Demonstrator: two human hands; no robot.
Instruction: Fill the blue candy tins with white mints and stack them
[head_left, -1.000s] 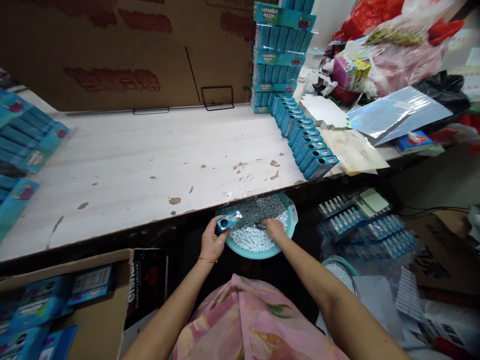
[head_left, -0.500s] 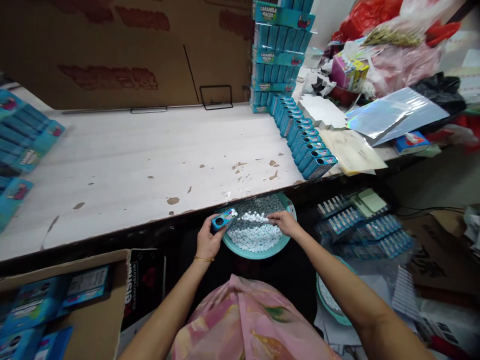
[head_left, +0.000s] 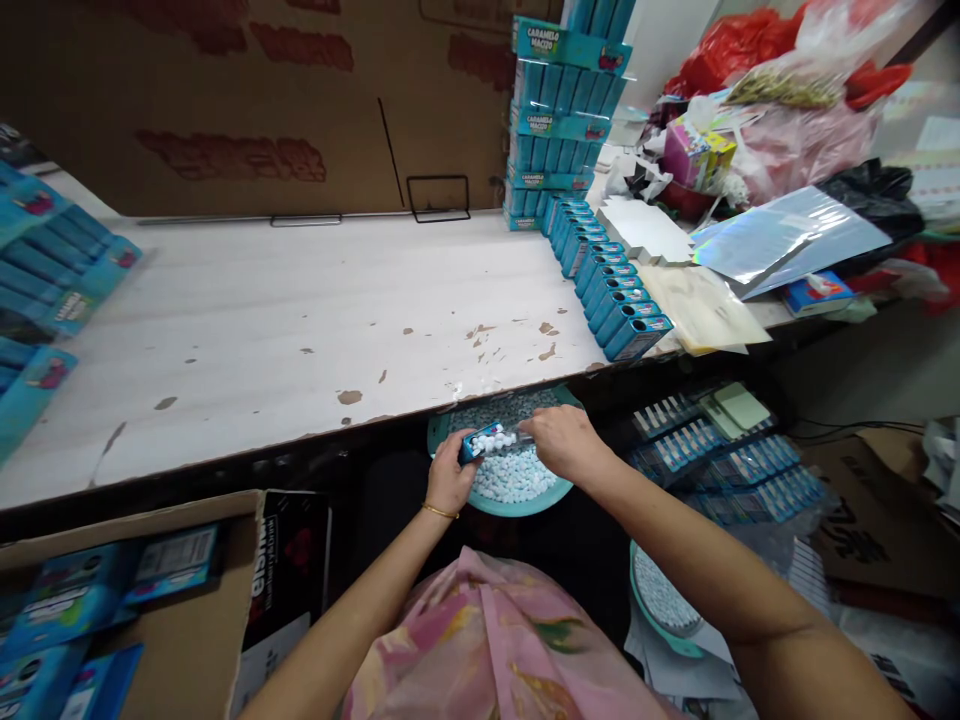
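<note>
item: one small blue box (head_left: 469, 447), gripped in the left hand (head_left: 450, 480), tilted above a turquoise basin (head_left: 517, 509); a thin gold-coloured bracelet (head_left: 440, 511) on that wrist.

item: one scoop (head_left: 519, 437), handle end closed in the fingers of the right hand (head_left: 564, 440), its load of white pellets (head_left: 495, 440) at the top of the box; whether any have dropped inside cannot be told.

basin: below the front edge of the bench (head_left: 300, 320), filled with similar pellets.

on bench, right: a row of upright blue boxes (head_left: 626, 335), round dark openings showing on the nearer ones; behind it, stacked display trays (head_left: 540, 123) lettered "caramelo macizo". further trays (head_left: 71, 300) at left.

at rear: large brown cardboard (head_left: 360, 150), red markings.

lower left: open carton (head_left: 202, 640) holding blue packaging (head_left: 64, 600).

lower right: smaller pellet-filled tub (head_left: 679, 640), beside the right forearm.
</note>
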